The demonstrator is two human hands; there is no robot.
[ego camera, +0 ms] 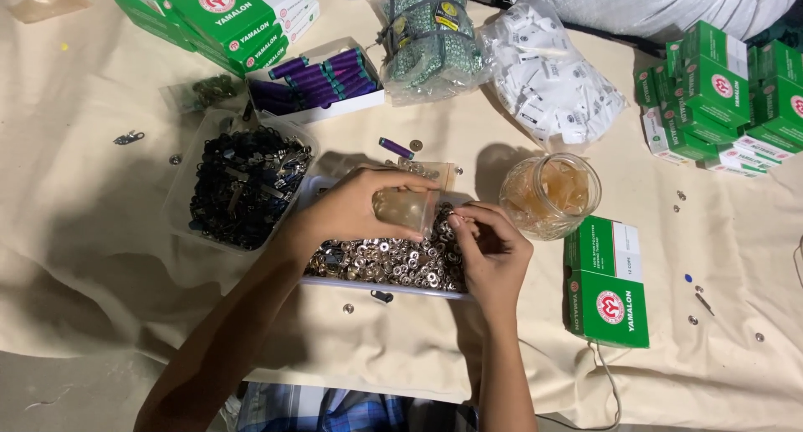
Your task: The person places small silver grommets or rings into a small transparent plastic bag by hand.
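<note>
At lower centre I see the right hand [493,252] pinching a small metal ring [452,220] over the tray of metal rings [386,260]. Just left, my left hand [355,206] grips a small clear bag [406,208] above the tray. Further up sit a glass jar [549,195] and a tub of black clips [242,185].

We have a single view, from a camera worn on the head, looking steeply down and forward at the table [100,231] from its near edge. It sits close: our forearms enter from the bottom of the frame and both hands meet near the middle. The table's far edge is cut off at the top, its side edges out of frame
</note>
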